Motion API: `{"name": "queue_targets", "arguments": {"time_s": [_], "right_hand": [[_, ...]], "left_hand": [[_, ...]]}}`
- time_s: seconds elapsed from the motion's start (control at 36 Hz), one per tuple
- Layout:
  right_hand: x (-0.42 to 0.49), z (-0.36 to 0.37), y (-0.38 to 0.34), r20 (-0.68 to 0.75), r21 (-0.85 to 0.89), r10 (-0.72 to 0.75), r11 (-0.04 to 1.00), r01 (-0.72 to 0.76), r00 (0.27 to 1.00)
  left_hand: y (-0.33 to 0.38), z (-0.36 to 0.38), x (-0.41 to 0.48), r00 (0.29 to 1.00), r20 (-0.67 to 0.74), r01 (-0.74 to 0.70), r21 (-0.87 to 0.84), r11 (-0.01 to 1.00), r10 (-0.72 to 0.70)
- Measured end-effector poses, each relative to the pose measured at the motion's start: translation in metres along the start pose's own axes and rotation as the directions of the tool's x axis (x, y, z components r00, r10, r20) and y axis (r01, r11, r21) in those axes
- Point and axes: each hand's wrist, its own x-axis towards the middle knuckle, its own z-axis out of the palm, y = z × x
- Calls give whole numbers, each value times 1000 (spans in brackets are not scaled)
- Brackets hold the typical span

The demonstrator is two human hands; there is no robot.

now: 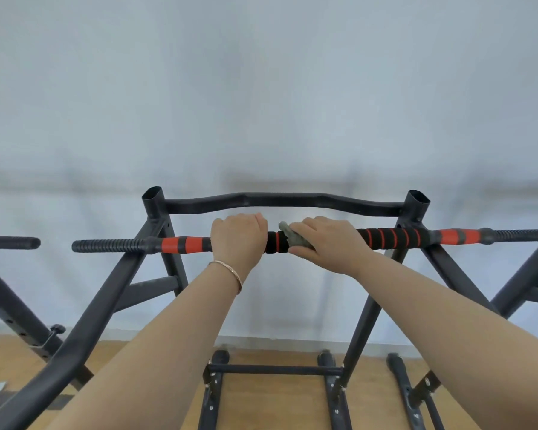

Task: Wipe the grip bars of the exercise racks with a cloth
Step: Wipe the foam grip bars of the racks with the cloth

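A black exercise rack stands before me, its horizontal grip bar (277, 242) covered in black foam with orange bands. My left hand (238, 235) grips the bar left of its middle, fingers curled over the top. Just to the right, my right hand (326, 243) holds a grey-green cloth (294, 240) wrapped against the bar, thumb underneath. A short stretch of bare foam shows between the two hands. A bracelet circles my left wrist.
A curved black bar (286, 200) runs behind the grip bar between two open tube ends. Ribbed black handles (109, 245) stick out at each side. Neighbouring racks (10, 243) stand left and right. A pale wall lies behind, a wooden floor (271, 408) below.
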Motion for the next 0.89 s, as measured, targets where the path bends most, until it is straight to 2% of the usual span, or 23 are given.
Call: {"name": "queue_targets", "arguments": {"time_s": [0.06, 0.11, 0.17, 0.25, 0.44, 0.53, 0.58, 0.64, 0.69, 0.72, 0.81, 0.89], "right_hand": [[-1, 2, 0, -2, -30, -23, 999, 23, 1000], [1, -1, -1, 37, -67, -1, 998, 3, 999], [6, -8, -2, 102, -113, 45, 993, -33, 994], [11, -14, -2, 172, -118, 65, 992, -45, 983], [14, -5, -1, 134, -157, 81, 986, -60, 988], [18, -9, -3, 229, -186, 41, 983, 2, 973], [25, -14, -4, 323, -113, 171, 984, -141, 931], [34, -17, -2, 432, -57, 308, 948, -314, 848], [39, -18, 1, 492, 33, 370, 897, -441, 788], [37, -18, 3, 498, 91, 348, 890, -447, 794], [18, -29, 9, 451, 228, 196, 918, -325, 871], [-9, -34, 26, 372, 237, 121, 946, -220, 920]], "left_hand": [[0, -7, 11, 996, 69, -50, -30, 998, 52], [0, -9, 19, 976, 200, -72, -104, 992, 92], [-2, -8, 20, 964, 236, -105, -100, 990, 126], [-1, -2, 15, 976, 176, -121, -60, 991, 130], [3, 8, 6, 992, 73, -106, -26, 994, 107], [5, 10, 4, 995, 40, -95, -14, 995, 95], [6, 11, 2, 995, 30, -92, -21, 996, 93], [7, 11, -3, 997, 2, -80, -39, 996, 80], [8, 12, -8, 998, -41, -57, -44, 997, 56], [8, 12, -10, 997, -57, -50, -40, 998, 48], [7, 9, -14, 996, -60, -64, -20, 998, 62], [9, 0, -16, 999, -35, -32, -1, 999, 32]]}}
